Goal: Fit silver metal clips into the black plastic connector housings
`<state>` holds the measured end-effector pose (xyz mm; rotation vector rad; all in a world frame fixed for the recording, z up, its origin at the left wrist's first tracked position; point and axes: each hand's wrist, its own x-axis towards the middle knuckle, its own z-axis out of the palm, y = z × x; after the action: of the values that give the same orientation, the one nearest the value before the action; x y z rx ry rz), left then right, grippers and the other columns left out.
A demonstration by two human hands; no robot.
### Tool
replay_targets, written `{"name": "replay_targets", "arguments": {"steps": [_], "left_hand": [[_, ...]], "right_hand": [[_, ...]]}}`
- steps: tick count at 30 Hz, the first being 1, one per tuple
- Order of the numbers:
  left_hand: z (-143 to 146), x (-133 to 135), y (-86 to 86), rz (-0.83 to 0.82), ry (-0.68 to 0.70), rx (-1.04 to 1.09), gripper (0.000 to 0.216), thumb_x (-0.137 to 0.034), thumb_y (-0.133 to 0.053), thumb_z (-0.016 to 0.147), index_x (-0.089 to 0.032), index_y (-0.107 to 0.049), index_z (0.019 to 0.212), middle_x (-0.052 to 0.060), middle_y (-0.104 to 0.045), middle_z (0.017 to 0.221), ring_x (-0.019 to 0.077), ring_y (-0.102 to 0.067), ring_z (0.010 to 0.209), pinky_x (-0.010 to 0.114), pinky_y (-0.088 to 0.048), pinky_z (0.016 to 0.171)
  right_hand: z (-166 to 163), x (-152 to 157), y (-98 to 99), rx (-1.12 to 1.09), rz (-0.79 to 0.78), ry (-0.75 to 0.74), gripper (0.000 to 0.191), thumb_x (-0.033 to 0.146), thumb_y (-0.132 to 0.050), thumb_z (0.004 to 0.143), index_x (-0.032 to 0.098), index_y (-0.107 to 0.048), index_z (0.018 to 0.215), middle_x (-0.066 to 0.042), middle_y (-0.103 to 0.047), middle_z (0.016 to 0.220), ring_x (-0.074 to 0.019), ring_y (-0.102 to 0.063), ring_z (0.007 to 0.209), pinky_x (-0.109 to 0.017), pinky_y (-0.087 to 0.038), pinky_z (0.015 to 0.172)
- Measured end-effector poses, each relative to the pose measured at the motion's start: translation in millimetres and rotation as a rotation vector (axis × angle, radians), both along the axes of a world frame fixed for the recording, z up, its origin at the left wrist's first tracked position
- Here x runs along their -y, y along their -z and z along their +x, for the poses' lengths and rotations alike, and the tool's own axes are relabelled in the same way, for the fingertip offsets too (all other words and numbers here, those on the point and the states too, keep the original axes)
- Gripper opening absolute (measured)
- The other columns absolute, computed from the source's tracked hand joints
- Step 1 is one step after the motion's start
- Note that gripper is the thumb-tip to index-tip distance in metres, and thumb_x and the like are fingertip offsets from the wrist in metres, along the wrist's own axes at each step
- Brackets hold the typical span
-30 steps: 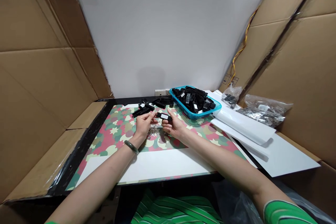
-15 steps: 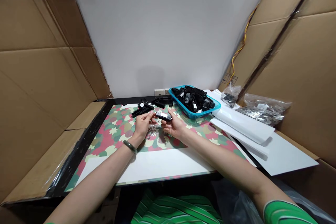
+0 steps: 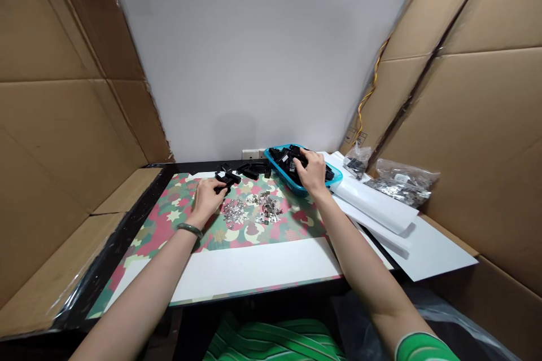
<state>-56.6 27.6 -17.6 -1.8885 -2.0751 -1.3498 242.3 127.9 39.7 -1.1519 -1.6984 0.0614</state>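
Cardboard sheets (image 3: pixel 63 124) line both sides of your bench, and a white wall (image 3: pixel 254 67) rises behind it, with a wall socket (image 3: pixel 250 154) low down and a yellow cable (image 3: pixel 372 90) running along the cardboard on your right. On the black-edged table (image 3: pixel 127 248) lies a camouflage-patterned mat (image 3: pixel 169 203), its near part covered by a white board (image 3: pixel 254 268). To your right, white sheets (image 3: pixel 372 200) lie beside the mat, with two clear plastic bags beyond them: the larger bag (image 3: pixel 402 183) holds silver parts and the smaller bag (image 3: pixel 356 161) holds black pieces.

Your right hand (image 3: pixel 313 172) is in the blue basket (image 3: pixel 334 179), its fingers curled down over the heap of black connector housings (image 3: pixel 288 161). You cannot tell whether it has hold of any one piece. Your left hand (image 3: pixel 206 200) is over the far part of the mat, fingers partly closed, with the fingertips (image 3: pixel 215 185) touching a labelled black housing (image 3: pixel 226 179); whether they grip it, you cannot tell. More loose housings (image 3: pixel 253 170) lie on the mat's far edge, just beside that one. Two small piles of silver terminals (image 3: pixel 234 212) sit on the mat between your hands.
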Motion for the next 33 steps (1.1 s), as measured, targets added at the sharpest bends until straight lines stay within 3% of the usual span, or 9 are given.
{"name": "replay_targets", "arguments": {"steps": [2, 7, 17, 22, 25, 27, 29, 31, 33], "left_hand": [[-4.7, -2.0, 4.6, -0.048, -0.014, -0.034, 0.014, -0.026, -0.070, 0.072, -0.023, -0.079, 0.083, 0.011, -0.073, 0.093, 0.0321, -0.060, 0.098, 0.044, -0.044, 0.091], [-10.8, -4.4, 9.9, -0.131, -0.013, -0.057, 0.019, -0.023, -0.070, 0.072, -0.021, -0.079, 0.089, 0.011, -0.070, 0.098, 0.0306, -0.061, 0.098, 0.040, -0.046, 0.086], [-11.5, -3.0, 12.7, -0.131, -0.001, -0.001, 0.023, -0.023, -0.073, 0.071, -0.021, -0.078, 0.093, 0.010, -0.068, 0.102, 0.0263, -0.064, 0.087, 0.037, -0.050, 0.079], [-8.2, -2.0, 7.4, -0.099, 0.008, 0.141, 0.018, -0.016, -0.072, 0.066, -0.019, -0.077, 0.083, 0.011, -0.070, 0.096, 0.0242, -0.065, 0.077, 0.037, -0.052, 0.075], [-4.6, -0.3, 0.0, 0.005, 0.024, 0.304, 0.015, -0.010, -0.073, 0.060, -0.020, -0.077, 0.071, 0.010, -0.071, 0.086, 0.0239, -0.064, 0.072, 0.039, -0.053, 0.074], [-0.9, 1.5, -5.9, 0.089, 0.033, 0.413, 0.012, -0.011, -0.076, 0.059, -0.021, -0.076, 0.066, 0.009, -0.071, 0.081, 0.0241, -0.065, 0.073, 0.038, -0.053, 0.073], [5.0, 4.0, -11.8, 0.103, 0.059, 0.531, 0.008, -0.018, -0.079, 0.060, -0.021, -0.076, 0.066, 0.009, -0.072, 0.078, 0.0237, -0.067, 0.074, 0.035, -0.053, 0.069], [13.5, 7.1, -16.6, 0.014, 0.129, 0.706, 0.014, -0.025, -0.083, 0.058, -0.019, -0.077, 0.069, 0.010, -0.073, 0.078, 0.0228, -0.067, 0.071, 0.032, -0.053, 0.062], [24.2, 10.8, -19.7, -0.123, 0.242, 0.925, 0.026, -0.030, -0.085, 0.054, -0.017, -0.078, 0.075, 0.011, -0.075, 0.080, 0.0215, -0.067, 0.068, 0.031, -0.052, 0.058]], "right_hand": [[6.9, -10.6, 5.4, 0.048, -0.051, 0.056, 0.037, 0.035, -0.061, 0.083, 0.015, -0.070, 0.113, -0.016, -0.067, 0.121, -0.0356, -0.053, 0.114, -0.053, -0.038, 0.099], [4.2, -13.7, 15.1, 0.106, -0.137, 0.004, 0.027, 0.030, -0.059, 0.085, 0.018, -0.074, 0.103, -0.013, -0.071, 0.113, -0.0326, -0.058, 0.108, -0.049, -0.040, 0.096], [2.6, -17.0, 23.1, 0.258, -0.201, -0.011, 0.027, 0.012, -0.052, 0.081, 0.018, -0.077, 0.091, -0.012, -0.075, 0.101, -0.0300, -0.060, 0.099, -0.045, -0.040, 0.092], [9.3, -21.7, 22.4, 0.165, -0.139, 0.026, 0.028, 0.017, -0.049, 0.086, 0.018, -0.077, 0.092, -0.013, -0.074, 0.102, -0.0320, -0.056, 0.103, -0.050, -0.037, 0.093], [6.9, -16.4, 18.8, 0.085, -0.045, -0.005, 0.026, 0.023, -0.052, 0.087, 0.018, -0.076, 0.093, -0.013, -0.073, 0.102, -0.0320, -0.054, 0.104, -0.051, -0.037, 0.095], [0.0, -7.1, 15.7, 0.001, 0.005, -0.081, 0.024, 0.025, -0.054, 0.088, 0.018, -0.076, 0.094, -0.012, -0.072, 0.101, -0.0303, -0.055, 0.104, -0.049, -0.038, 0.096], [-10.9, 7.1, 12.8, -0.093, -0.006, -0.249, 0.022, 0.027, -0.056, 0.089, 0.020, -0.075, 0.097, -0.011, -0.071, 0.101, -0.0267, -0.058, 0.099, -0.044, -0.042, 0.094], [-24.3, 25.3, 10.7, -0.143, -0.082, -0.514, 0.026, 0.031, -0.065, 0.086, 0.025, -0.073, 0.109, -0.008, -0.070, 0.105, -0.0223, -0.060, 0.091, -0.039, -0.046, 0.088], [-38.1, 44.6, 10.5, -0.127, -0.179, -0.745, 0.044, 0.031, -0.073, 0.080, 0.030, -0.066, 0.124, -0.006, -0.069, 0.111, -0.0196, -0.061, 0.087, -0.035, -0.049, 0.082]]}}
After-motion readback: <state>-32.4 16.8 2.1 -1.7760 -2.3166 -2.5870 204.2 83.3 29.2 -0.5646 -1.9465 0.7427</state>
